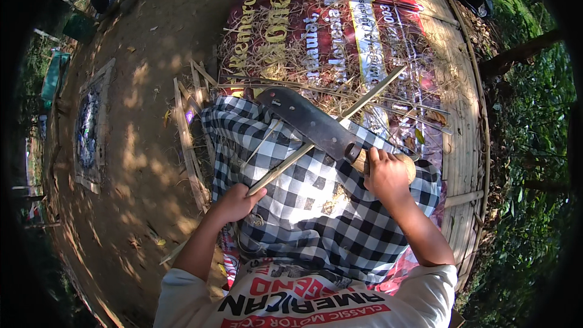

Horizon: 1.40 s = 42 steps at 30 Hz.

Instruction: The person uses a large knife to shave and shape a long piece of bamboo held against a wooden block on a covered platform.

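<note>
My right hand (388,176) is wrapped round the wooden handle of a broad, dark-bladed machete (303,120). Its blade points away to the far left and lies across a long, pale bamboo strip (378,90), hiding a short stretch of it. Closed on the strip's nearer part is my left hand (238,202); the strip slants from the lower left up to the far right. Beneath both hands, a black-and-white checked cloth (285,222) covers my lap, with a few shavings on it. Whether the blade's edge bites into the strip, I cannot tell.
Ahead lies a red printed banner (291,39) strewn with thin shavings, over a bamboo-slat platform (458,170). Loose strips (188,146) rest at its left edge. Bare dirt ground (146,103) with a framed panel (91,124) is at left, green plants (528,158) at right.
</note>
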Motion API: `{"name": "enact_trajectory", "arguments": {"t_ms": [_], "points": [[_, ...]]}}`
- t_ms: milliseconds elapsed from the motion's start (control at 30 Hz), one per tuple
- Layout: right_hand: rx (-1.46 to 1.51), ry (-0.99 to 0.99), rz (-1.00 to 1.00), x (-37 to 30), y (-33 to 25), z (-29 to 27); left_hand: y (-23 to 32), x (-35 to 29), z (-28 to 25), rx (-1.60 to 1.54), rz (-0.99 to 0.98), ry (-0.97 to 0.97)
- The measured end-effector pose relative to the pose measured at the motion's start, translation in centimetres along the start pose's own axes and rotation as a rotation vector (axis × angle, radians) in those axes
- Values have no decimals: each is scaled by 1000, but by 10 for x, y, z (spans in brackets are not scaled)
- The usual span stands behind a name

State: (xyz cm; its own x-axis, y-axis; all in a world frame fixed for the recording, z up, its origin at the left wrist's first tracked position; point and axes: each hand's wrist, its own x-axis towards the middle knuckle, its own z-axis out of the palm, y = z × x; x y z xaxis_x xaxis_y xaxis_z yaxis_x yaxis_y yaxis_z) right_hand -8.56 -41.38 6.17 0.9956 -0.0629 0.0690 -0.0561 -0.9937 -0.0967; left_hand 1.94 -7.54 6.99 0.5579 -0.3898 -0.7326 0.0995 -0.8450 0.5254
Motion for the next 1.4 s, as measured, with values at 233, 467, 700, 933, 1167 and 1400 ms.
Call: {"name": "enact_trajectory", "arguments": {"t_ms": [233, 467, 700, 933, 1167, 1400], "points": [[-73, 103, 66, 1, 55, 3, -10, 0, 0, 8, 0, -14], [-50, 21, 202, -4, 33, -7, -7, 5, 0, -26, 77, -19], [-23, 12, -37, -18, 29, -11, -15, 4, -3, -22, -21, -52], [-56, 107, 241, -27, 89, -8, -5, 7, -1, -56, 3, -29], [68, 65, 180, -19, 40, -10, 4, -4, 6, -4, -36, 52], [-61, 124, 226, -15, 92, 4, -4, -7, 3, 26, 40, 65]]}}
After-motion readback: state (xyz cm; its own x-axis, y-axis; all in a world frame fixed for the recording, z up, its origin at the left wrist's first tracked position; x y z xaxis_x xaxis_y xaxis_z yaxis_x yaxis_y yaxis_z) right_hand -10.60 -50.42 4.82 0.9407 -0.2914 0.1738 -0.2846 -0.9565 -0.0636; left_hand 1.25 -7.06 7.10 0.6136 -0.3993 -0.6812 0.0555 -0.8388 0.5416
